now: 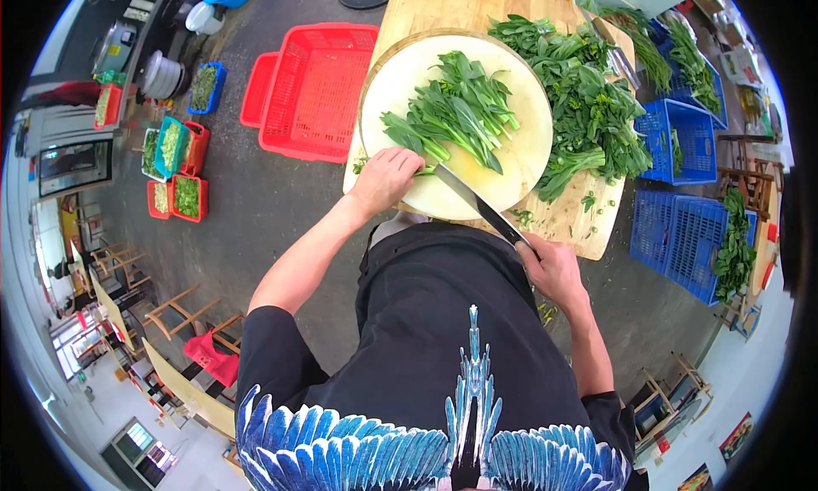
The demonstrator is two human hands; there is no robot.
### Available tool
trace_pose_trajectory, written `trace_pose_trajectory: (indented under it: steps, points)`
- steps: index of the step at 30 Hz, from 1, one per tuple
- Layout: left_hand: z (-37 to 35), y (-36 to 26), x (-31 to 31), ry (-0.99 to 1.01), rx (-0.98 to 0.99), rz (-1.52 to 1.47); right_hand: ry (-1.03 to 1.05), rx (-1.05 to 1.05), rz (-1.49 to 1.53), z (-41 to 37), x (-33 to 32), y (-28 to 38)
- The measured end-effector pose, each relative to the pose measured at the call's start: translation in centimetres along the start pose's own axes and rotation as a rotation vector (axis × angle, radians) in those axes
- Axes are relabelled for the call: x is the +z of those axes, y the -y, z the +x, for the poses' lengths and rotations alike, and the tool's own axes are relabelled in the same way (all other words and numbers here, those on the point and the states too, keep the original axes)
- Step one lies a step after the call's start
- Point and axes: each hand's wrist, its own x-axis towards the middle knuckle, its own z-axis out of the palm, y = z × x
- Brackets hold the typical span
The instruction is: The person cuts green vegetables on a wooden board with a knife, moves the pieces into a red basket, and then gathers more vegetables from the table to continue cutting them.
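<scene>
A bunch of leafy greens (456, 112) lies on a round pale cutting board (524, 155) on a wooden table (443, 5). My left hand (385, 178) presses down on the stem ends of the bunch at the board's near edge. My right hand (552, 268) grips the handle of a knife (477, 203), whose blade points toward the stems just beside my left fingers. A larger heap of uncut greens (588, 108) lies to the right of the board.
Red crates (311, 91) stand on the floor left of the table, blue crates (682, 184) with greens to the right. Small red and blue baskets of chopped greens (175, 167) sit farther left. Wooden chairs (183, 316) are behind me.
</scene>
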Motion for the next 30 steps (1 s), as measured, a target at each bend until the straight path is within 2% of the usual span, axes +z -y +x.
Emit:
trace_pose_trajectory:
  steps: [8, 14, 20, 25, 30]
  points:
    - [0.2, 0.4, -1.1, 0.034, 0.015, -0.119, 0.076, 0.067, -0.037, 0.4, -0.2, 0.2]
    - [-0.1, 0.0, -1.5, 0.044, -0.087, -0.205, 0.043, 0.038, -0.014, 0.4, 0.1, 0.0]
    - [0.9, -0.1, -2.6, -0.019, 0.079, 0.154, 0.027, 0.028, 0.000, 0.3, 0.1, 0.1]
    - [-0.2, 0.7, -1.3, -0.018, 0.052, 0.117, 0.020, 0.062, 0.041, 0.6, -0.3, 0.9]
    - [-0.8, 1.0, -0.7, 0.001, 0.049, -0.031, 0.018, -0.017, -0.038, 1.4, 0.1, 1.0]
